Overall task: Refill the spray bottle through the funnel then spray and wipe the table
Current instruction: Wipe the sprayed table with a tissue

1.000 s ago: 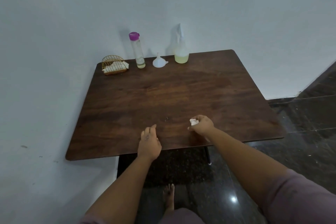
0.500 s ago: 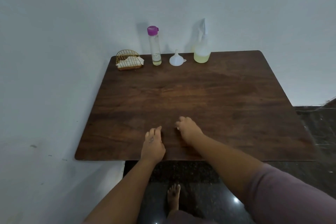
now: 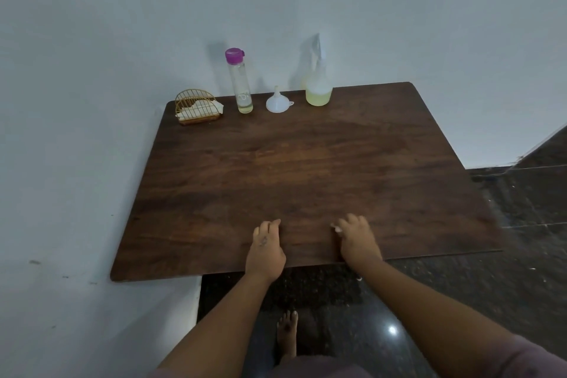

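Sliding back rightward along the near edge, my right hand (image 3: 356, 239) pinches a small white wad (image 3: 337, 228) against the table (image 3: 306, 163); my left hand (image 3: 265, 244) rests flat, fingers relaxed. Wiping, I judge. Spray bottle (image 3: 318, 86) and funnel (image 3: 277, 101) stand at the far edge. Next: sweep forward, lots of bare wood ahead.

table (image 3: 306, 169): dark wood, matt grain | funnel (image 3: 277, 101): white plastic | napkin holder (image 3: 196, 106): gold wire | spray bottle (image 3: 318, 86): translucent, probably plastic | floor (image 3: 506, 285): glossy speckled stone
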Tool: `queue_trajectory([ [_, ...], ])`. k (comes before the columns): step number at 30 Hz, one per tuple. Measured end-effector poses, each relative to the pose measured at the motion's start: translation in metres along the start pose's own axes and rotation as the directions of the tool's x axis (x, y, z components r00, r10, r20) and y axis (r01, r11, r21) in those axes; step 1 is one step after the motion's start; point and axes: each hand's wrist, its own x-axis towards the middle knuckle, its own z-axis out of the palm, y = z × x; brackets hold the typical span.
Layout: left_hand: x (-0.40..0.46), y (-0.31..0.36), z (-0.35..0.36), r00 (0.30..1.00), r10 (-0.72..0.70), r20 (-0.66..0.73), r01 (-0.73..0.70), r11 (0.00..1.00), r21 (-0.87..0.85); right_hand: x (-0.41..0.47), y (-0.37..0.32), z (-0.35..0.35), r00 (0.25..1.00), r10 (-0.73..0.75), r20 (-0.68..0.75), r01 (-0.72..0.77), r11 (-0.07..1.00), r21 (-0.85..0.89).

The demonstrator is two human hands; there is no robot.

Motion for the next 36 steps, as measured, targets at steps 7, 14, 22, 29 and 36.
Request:
queue_trajectory([
  [7,-0.015,0.003,-0.003,0.998,0.021,0.057,-0.02,1.0,-0.017,-0.027,-0.082,0.022,0.861,-0.357,0.363,0.246,0.916,0.318],
  [14,-0.022,0.043,0.002,1.0,0.027,0.007,-0.026,0.998,-0.064,-0.037,-0.011,-0.034,0.848,0.258,0.463,-0.526,0.303,0.795],
  [22,0.001,0.142,0.02,0.978,0.209,0.006,-0.207,0.97,-0.13,-0.035,0.061,-0.09,0.77,0.438,0.465,-0.532,0.038,0.846],
  [29,0.058,0.199,0.038,0.949,0.312,0.055,-0.302,0.943,-0.139,0.001,0.096,-0.115,0.756,0.532,0.381,-0.47,0.036,0.882],
  [36,0.133,0.252,0.053,0.905,0.404,0.136,-0.39,0.913,-0.116,0.051,0.146,-0.128,0.719,0.611,0.331,-0.512,0.144,0.847],
])
